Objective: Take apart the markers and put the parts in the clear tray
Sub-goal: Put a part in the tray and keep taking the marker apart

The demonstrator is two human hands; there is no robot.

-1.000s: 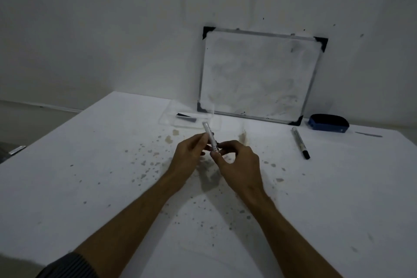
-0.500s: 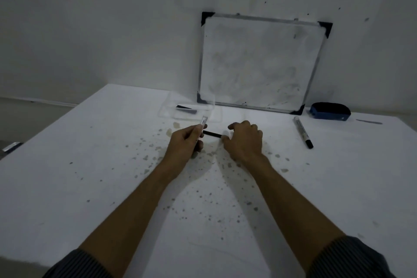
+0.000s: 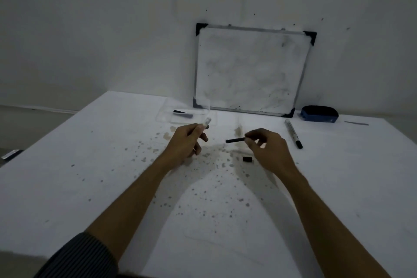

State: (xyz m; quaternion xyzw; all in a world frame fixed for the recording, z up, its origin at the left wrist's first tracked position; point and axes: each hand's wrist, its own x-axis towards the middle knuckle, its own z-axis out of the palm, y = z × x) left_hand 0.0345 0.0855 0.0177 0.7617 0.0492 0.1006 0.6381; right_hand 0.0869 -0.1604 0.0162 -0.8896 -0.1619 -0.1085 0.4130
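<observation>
Over our stained white table (image 3: 67,187), left hand (image 3: 184,142) grips the marker barrel (image 3: 206,122), right hand (image 3: 268,151) pinches the black ink core (image 3: 234,140), seemingly bound for the far clear tray (image 3: 162,115).

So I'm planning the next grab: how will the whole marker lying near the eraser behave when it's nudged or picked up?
The whole marker is a slim round tube lying flat on the table, so a sideways nudge would probably roll it. It looks rigid and likely light. Its smooth barrel may slip in a loose pinch.
</observation>
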